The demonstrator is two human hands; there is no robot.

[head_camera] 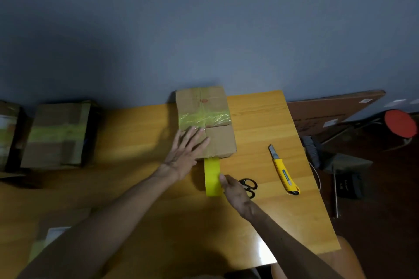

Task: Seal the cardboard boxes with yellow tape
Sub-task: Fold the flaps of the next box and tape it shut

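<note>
Yellow tape was gripped at its near end by the right hand. The thumb lay on the tape's edge and the other fingers curled round behind it, so whether they closed on a roll could not be told. The left hand lay flat on the cardboard box, fingers spread, palm near the box's front left corner. The strip ran from the box's near edge back to the right hand, low over the wooden table.

To do this step well, I judged, the left hand should hold the box still. The right should keep the strip straight and in line with the centre seam, then lay it down and smooth it flat. The crinkled yellow band already across the lid showed what slack does.

Counted: three cardboard boxes. One was under the hand; two stood well apart at the left, the nearer box and the edge box, each with a yellowish band. There was one length of tape, one pair of black scissors touching the right hand, and one yellow utility knife further right.
</note>
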